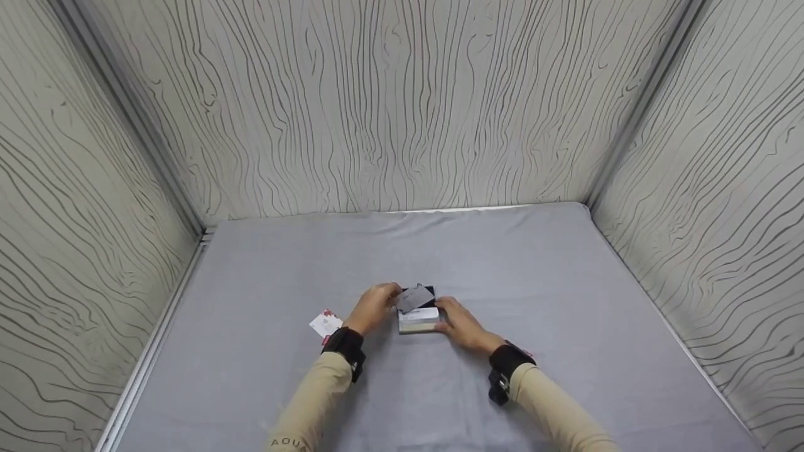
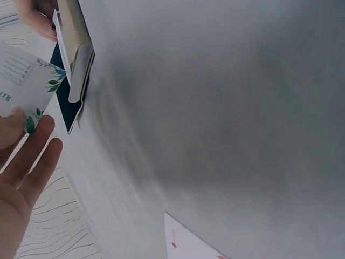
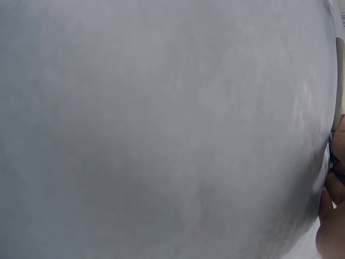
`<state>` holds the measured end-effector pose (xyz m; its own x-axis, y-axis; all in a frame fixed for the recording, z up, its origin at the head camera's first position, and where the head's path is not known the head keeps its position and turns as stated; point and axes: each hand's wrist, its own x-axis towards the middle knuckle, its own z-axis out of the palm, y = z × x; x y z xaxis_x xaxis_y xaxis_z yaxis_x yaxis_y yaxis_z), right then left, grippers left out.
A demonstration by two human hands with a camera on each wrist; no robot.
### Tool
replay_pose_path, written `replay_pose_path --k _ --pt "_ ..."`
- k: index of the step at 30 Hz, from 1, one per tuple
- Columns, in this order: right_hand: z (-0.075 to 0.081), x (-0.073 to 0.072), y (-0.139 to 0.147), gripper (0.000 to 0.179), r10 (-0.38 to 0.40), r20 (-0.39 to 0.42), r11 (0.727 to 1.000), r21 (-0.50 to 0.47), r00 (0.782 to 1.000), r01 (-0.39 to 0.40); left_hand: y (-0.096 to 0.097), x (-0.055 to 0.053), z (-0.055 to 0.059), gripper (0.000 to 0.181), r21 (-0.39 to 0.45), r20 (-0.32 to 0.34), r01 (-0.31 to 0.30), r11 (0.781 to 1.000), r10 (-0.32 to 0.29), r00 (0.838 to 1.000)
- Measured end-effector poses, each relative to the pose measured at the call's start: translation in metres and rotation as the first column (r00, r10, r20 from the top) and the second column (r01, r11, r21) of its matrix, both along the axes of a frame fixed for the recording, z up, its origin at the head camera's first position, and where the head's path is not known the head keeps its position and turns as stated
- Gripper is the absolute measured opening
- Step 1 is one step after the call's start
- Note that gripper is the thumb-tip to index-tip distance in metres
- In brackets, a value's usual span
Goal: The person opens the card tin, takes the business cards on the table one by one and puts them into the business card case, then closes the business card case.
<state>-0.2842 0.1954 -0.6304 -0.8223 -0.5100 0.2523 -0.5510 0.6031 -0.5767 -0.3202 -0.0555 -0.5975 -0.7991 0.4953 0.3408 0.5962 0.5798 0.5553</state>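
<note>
Over the table, my left hand [image 1: 375, 306] pinches a card [image 2: 33, 78] between thumb and fingers. The card is pale, with green leaves and small print along its edge. It overlaps the dark upper half of an opened card holder [image 1: 419, 328] in the head view. That holder has a white and cream lower half, and my right hand [image 1: 463, 323] grips its right edge, thumb near the front. The right wrist view catches only part of the right hand [image 3: 335, 199] at its border, with the holder mostly hidden.
A white card with red flowers [image 1: 325, 322] lies on the grey cloth [image 1: 534, 270], just left of my left wrist. Wood-grain patterned panels [image 1: 389, 113] enclose the table at the back and both sides.
</note>
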Motion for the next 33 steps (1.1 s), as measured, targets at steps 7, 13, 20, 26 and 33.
replay_pose_path --k 7,13,20,26,33 --pt "0.0 0.001 0.0 0.04 0.007 -0.044 1.0 0.007 0.999 -0.007 0.003 0.002 0.0 0.015 -0.039 0.011 -0.021 0.999 0.021 1.0" --pt "0.0 0.001 -0.001 0.04 -0.013 0.008 1.0 0.009 1.0 0.013 0.007 0.005 0.0 0.02 -0.071 -0.002 -0.041 0.997 0.041 0.999" --pt "0.0 0.001 -0.002 0.042 -0.019 0.005 1.0 -0.007 1.0 0.019 0.014 0.006 -0.001 0.021 -0.122 -0.022 -0.04 0.992 0.038 0.999" --pt "0.002 0.002 -0.001 0.047 -0.031 0.028 0.999 0.018 0.999 0.03 0.02 0.008 -0.005 0.026 -0.154 -0.064 -0.026 0.988 0.017 0.998" --pt "0.002 0.004 0.001 0.05 -0.014 0.01 1.0 0.025 1.0 0.014 0.022 0.008 -0.009 0.028 -0.194 -0.063 -0.038 0.98 0.026 0.998"
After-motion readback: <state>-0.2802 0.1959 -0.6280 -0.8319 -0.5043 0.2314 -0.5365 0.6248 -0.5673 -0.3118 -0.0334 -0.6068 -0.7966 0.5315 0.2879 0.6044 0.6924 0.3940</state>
